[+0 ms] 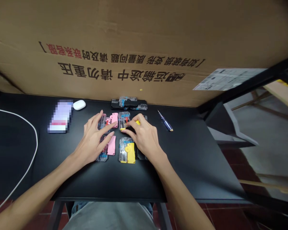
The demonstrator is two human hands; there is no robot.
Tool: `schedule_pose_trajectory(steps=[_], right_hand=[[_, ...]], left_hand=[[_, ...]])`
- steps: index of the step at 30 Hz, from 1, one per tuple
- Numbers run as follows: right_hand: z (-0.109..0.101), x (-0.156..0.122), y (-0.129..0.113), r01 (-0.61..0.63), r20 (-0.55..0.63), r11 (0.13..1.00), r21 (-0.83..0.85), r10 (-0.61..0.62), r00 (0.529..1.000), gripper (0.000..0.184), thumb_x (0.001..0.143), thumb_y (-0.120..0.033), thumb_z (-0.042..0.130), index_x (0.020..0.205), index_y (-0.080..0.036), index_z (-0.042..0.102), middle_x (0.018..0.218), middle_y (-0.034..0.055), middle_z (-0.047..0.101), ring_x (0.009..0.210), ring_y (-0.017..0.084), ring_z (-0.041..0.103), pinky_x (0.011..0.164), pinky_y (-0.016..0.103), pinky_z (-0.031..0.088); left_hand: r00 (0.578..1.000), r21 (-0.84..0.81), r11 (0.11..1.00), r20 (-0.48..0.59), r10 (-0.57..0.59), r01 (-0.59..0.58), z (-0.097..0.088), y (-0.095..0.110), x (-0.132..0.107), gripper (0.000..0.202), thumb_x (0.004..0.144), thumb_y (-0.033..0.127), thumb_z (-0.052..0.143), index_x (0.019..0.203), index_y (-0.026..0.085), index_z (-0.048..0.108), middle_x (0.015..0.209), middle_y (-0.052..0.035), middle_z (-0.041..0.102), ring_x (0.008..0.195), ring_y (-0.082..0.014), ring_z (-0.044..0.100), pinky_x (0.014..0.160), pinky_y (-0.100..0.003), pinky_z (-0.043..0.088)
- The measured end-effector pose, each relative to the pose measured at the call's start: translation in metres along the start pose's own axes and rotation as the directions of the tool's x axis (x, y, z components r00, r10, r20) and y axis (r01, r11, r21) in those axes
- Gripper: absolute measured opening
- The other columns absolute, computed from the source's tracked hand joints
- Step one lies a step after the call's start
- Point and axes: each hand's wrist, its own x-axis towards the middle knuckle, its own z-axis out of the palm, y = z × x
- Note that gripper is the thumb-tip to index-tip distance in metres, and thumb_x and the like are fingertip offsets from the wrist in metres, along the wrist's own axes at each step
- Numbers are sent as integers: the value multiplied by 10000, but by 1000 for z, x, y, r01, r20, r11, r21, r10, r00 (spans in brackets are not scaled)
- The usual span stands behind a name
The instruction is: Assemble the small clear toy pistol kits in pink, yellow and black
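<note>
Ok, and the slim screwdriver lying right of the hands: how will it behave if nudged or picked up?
The screwdriver has a narrow, round-looking blue handle, so it will probably roll if pushed sideways. Its thin metal shaft looks stiff and should not flex. It seems light, and on the smooth black tabletop it may slide easily.

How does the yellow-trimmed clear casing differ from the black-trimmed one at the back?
The yellow-trimmed clear casing has yellow panels, the black-trimmed casing black ones. The yellow one lies lengthwise, the black crosswise. The yellow one sits by the right hand, the black farther back. Both show clear plastic with blue parts.
</note>
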Motion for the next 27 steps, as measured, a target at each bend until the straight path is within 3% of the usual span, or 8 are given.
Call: schedule_pose_trajectory(steps=[16, 27], right_hand=[[5, -3, -2, -35, 75, 997, -74, 40, 996, 320, 1038, -532, 852, 1097, -218, 834, 1194, 80, 754, 880, 229, 755, 589, 331, 420], [7, -2, 1, -30, 61, 998, -62, 33, 998, 330, 1134, -515, 728, 1129, -199, 821, 1227, 118, 763, 900, 230, 757, 622, 330, 471]], left_hand=[[999, 106, 994, 31, -23, 20, 4, 0, -2, 434, 1198, 398, 573, 1605, 409, 723, 1907, -149, 318, 1713, -461, 364, 1300, -809, 406], [999, 104, 994, 39, -20, 16, 4, 1, -3, 434, 1204, 422, 554, 1604, 406, 723, 1899, -156, 329, 1707, -457, 370, 1285, -809, 413]])
